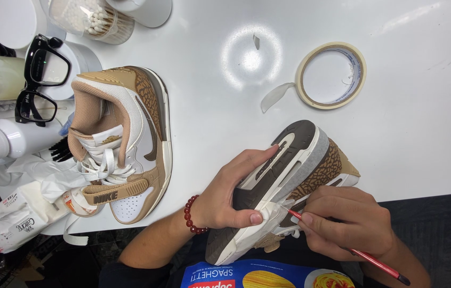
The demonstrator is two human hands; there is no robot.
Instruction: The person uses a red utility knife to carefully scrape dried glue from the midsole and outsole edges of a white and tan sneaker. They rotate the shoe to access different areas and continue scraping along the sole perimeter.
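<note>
At the table's [428,106] near edge, around five o'clock, the left hand [231,197] is clamped on an upturned tan-and-white sneaker [289,181], thumb pinning masking tape to the midsole. The right hand [353,221] pinches a thin red brush [375,261], tip touching the sole's edge. Detail painting appears under way; steady strokes seem called for. The matching sneaker [124,144] lies at nine o'clock, a tape roll [332,74] at one.

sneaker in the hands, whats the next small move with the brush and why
Probably draw the red-handled brush a short way along the white midsole edge of the sneaker: the right hand has its tip there, beside masking tape, while the left hand steadies the sole.
</note>
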